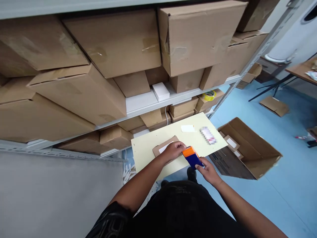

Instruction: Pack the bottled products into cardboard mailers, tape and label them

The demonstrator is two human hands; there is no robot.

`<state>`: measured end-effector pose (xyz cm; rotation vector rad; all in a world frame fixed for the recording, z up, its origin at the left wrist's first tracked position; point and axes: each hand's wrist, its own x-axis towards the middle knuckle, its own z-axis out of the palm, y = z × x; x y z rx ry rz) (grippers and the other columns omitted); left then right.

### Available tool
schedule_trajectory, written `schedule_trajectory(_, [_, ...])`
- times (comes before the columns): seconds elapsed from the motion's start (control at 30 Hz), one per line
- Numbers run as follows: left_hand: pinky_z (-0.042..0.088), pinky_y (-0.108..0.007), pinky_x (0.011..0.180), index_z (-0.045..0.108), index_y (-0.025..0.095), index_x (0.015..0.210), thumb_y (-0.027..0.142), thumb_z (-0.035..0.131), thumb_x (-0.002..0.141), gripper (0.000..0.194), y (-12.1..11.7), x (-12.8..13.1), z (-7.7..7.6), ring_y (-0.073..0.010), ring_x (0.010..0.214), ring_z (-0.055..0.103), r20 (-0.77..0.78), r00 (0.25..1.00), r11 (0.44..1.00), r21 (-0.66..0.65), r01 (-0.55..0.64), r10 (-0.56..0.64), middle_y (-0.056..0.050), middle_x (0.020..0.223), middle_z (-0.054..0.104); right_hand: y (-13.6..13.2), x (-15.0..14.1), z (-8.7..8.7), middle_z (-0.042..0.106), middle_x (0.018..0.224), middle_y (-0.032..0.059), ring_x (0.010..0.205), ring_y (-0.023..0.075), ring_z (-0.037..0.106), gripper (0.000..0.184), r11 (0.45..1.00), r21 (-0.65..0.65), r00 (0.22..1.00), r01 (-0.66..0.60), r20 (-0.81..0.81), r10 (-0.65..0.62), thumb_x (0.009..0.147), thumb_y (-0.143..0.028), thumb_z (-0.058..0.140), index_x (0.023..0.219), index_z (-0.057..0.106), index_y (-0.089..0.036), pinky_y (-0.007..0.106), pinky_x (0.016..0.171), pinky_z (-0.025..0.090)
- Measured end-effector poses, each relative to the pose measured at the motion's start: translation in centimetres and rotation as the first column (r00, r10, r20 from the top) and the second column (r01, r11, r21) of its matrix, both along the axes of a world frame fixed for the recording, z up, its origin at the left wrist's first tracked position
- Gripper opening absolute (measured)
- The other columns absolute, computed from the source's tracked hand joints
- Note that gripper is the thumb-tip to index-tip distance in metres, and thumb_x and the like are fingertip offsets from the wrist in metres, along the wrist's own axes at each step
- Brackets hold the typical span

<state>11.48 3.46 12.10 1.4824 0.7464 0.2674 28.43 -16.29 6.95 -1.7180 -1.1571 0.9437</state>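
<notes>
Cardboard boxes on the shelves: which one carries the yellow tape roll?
The upper box at the right end of the lower shelf; only there does a yellow roll show on top.

Both hands close together, forearms angled inward

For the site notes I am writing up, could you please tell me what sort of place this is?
Probably a stockroom or packing area: brown cardboard boxes fill the grey metal shelving, a roll of yellow tape lies on one box, and an open cardboard carton stands on the blue floor.
</notes>
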Motion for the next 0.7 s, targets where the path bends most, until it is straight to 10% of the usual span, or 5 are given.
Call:
schedule_trajectory(0.27, [0.044,-0.026,0.062,0.070,0.017,0.094,0.054,0.080,0.076,0.043,-2.4,1.8,-1.8,-0.0116,0.061,0.056,-0.075,0.995,0.930,-0.366,0.027,-0.058,0.000,0.071,0.063,-3.6,1.9,-1.3,0.065,0.089,0.0043,0.086,0.0233,0.062,0.014,0.999,0.021,0.999,0.032,0.012,-0.032,0.082,-0.034,0.059,0.087,0.066,-0.022,0.033,0.079,0.048])
schedule_trajectory(0.53, [0.038,-0.023,0.057,0.068,0.017,0.084,0.032,0.064,0.083,0.015,-5.0,7.3,-3.9,-0.0116,0.059,0.052,-0.355,0.932,0.994,-0.050,-0.094,0.070,0.002,0.067,0.061,-3.1,7.7,-4.3,0.053,0.061,-0.0017,0.062,0.0168,0.050,0.049,0.990,-0.138,0.994,0.015,-0.102,-0.029,0.090,-0.066,0.057,0.068,0.055,-0.022,0.026,0.059,0.036])
schedule_trajectory(0.7, [0.047,-0.023,0.064,0.074,0.018,0.091,0.021,0.062,0.084,0.014,-2.1,9.2,-3.8,-0.0151,0.070,0.064,-0.549,0.827,0.991,0.122,-0.060,0.118,-0.001,0.078,0.072,-2.0,11.9,-6.3,0.051,0.056,-0.0013,0.058,0.0164,0.049,0.057,0.972,-0.232,0.998,-0.038,-0.066,0.024,0.088,-0.072,0.057,0.062,0.055,-0.022,0.027,0.056,0.032])
